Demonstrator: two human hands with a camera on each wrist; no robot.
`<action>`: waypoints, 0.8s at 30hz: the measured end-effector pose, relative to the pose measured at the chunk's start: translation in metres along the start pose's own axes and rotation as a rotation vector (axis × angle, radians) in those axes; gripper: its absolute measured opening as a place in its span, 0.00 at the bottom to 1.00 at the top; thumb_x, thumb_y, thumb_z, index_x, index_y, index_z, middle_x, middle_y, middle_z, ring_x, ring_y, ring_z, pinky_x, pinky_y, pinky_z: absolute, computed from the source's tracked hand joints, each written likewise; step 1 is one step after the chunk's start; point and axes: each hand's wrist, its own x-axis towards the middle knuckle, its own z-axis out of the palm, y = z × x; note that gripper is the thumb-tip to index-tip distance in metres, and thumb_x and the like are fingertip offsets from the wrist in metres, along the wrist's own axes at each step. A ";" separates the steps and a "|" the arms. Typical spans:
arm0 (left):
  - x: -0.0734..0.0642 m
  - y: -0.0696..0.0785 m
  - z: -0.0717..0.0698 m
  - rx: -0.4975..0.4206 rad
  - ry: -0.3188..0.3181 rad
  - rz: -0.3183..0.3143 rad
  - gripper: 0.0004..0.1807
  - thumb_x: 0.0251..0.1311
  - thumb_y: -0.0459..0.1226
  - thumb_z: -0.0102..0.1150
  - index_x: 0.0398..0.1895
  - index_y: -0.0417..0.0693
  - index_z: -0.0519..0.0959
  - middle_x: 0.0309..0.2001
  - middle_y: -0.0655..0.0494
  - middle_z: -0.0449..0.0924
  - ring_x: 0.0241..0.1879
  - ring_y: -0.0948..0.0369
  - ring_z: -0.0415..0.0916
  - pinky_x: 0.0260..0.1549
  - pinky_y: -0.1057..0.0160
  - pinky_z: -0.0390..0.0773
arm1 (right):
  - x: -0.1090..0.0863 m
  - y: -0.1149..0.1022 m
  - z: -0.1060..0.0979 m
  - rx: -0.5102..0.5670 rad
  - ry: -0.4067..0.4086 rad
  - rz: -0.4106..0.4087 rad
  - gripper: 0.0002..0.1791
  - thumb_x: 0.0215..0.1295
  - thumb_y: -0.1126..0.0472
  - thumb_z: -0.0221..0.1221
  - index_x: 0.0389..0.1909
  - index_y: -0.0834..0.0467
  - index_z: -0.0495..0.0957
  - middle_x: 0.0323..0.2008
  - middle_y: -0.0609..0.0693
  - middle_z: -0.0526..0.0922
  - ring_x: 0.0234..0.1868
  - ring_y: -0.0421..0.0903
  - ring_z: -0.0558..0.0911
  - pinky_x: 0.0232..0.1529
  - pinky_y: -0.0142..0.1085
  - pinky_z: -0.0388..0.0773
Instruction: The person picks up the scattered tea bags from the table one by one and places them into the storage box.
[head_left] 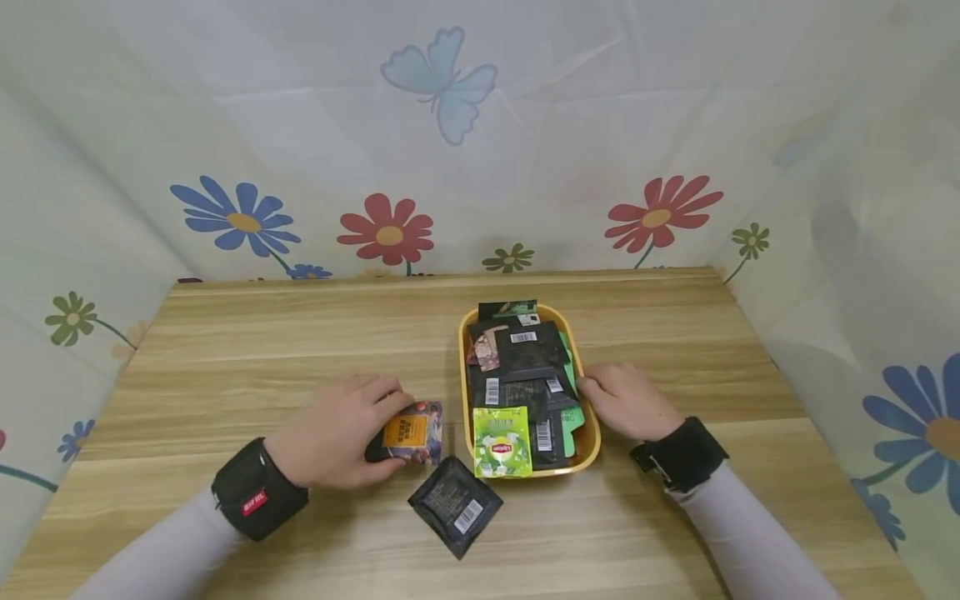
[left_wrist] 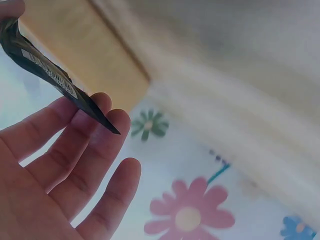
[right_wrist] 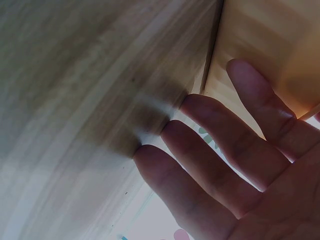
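Note:
My left hand (head_left: 341,433) pinches a tea sachet (head_left: 412,432) with an orange label, left of the yellow basket (head_left: 594,446). In the left wrist view, this sachet (left_wrist: 45,67) appears edge-on between thumb and fingers, its barcode towards the palm. On the table just right of that hand lies a black sachet (head_left: 456,507), barcode up. My right hand (head_left: 628,402) holds the basket's right side, thumb at the rim. The right wrist view has the index finger at the basket's outer wall (right_wrist: 270,37) and the other fingertips at the table.
Black sachets (head_left: 531,350) with barcodes fill the basket. A green Lipton sachet (head_left: 502,442) lies at its near end, and green packaging (head_left: 572,417) shows along its right side. A flowered curtain (head_left: 517,175) stands behind the wooden table (head_left: 322,333).

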 end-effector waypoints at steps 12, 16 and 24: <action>0.074 -0.013 -0.020 -0.006 0.126 -0.003 0.40 0.48 0.67 0.58 0.57 0.51 0.80 0.46 0.60 0.77 0.39 0.65 0.71 0.41 0.65 0.76 | 0.002 0.002 0.002 0.011 -0.013 0.007 0.19 0.75 0.52 0.44 0.32 0.53 0.81 0.20 0.45 0.74 0.23 0.43 0.73 0.24 0.38 0.70; 0.106 -0.008 -0.020 -0.028 0.124 0.004 0.40 0.48 0.66 0.59 0.57 0.50 0.80 0.47 0.60 0.77 0.38 0.65 0.72 0.40 0.65 0.75 | 0.002 0.002 0.002 0.011 -0.005 -0.004 0.19 0.75 0.53 0.44 0.30 0.53 0.80 0.20 0.44 0.74 0.23 0.43 0.73 0.25 0.38 0.70; 0.143 0.000 -0.021 -0.085 0.127 0.026 0.62 0.40 0.80 0.49 0.77 0.54 0.62 0.71 0.51 0.65 0.62 0.55 0.69 0.59 0.55 0.70 | 0.001 0.002 0.002 -0.027 0.026 -0.039 0.19 0.75 0.52 0.44 0.27 0.51 0.79 0.21 0.43 0.73 0.25 0.41 0.73 0.29 0.37 0.71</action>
